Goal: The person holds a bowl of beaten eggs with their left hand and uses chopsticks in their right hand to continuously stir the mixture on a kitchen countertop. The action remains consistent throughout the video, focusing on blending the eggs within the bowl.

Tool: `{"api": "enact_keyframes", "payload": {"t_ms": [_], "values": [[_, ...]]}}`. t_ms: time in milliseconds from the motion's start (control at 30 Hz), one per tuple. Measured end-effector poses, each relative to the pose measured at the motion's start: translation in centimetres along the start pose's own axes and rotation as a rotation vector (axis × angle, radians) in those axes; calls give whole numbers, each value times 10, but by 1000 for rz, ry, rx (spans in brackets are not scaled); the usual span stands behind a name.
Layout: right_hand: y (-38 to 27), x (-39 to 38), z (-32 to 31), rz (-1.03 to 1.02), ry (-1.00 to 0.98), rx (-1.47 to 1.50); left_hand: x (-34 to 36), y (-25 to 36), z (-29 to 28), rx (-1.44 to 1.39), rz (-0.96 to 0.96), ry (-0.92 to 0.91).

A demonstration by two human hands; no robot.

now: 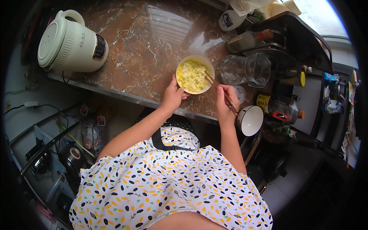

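Note:
My left hand grips the lower left side of a cream bowl holding chopped yellow and pale food with green bits, at the counter's front edge. My right hand, fingers closed, holds brown chopsticks whose tips reach into the food on the bowl's right. Just right of that hand is an empty white bowl with a dark rim, and behind it a small clear glass or lid.
A cream electric kettle stands at the back left of the marble counter. On the right are a glass jar, a bottle with a red top, a white jug and a yellow-labelled bottle. A low rack sits at lower left.

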State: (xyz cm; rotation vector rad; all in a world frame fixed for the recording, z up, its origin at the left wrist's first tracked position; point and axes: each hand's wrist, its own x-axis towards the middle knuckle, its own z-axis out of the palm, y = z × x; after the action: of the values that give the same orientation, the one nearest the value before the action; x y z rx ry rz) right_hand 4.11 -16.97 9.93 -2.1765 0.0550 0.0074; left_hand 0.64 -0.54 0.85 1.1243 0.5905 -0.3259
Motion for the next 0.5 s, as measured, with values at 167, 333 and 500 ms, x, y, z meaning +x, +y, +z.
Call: {"api": "enact_keyframes", "payload": {"t_ms": [167, 333, 500], "values": [[39, 3, 36, 80, -33, 521, -2, 2, 1, 22, -5, 0], [23, -15, 30, -226, -167, 121, -1, -1, 0, -24, 20, -2], [18, -14, 22, -551, -225, -95, -1, 0, 0, -4, 1, -11]]}}
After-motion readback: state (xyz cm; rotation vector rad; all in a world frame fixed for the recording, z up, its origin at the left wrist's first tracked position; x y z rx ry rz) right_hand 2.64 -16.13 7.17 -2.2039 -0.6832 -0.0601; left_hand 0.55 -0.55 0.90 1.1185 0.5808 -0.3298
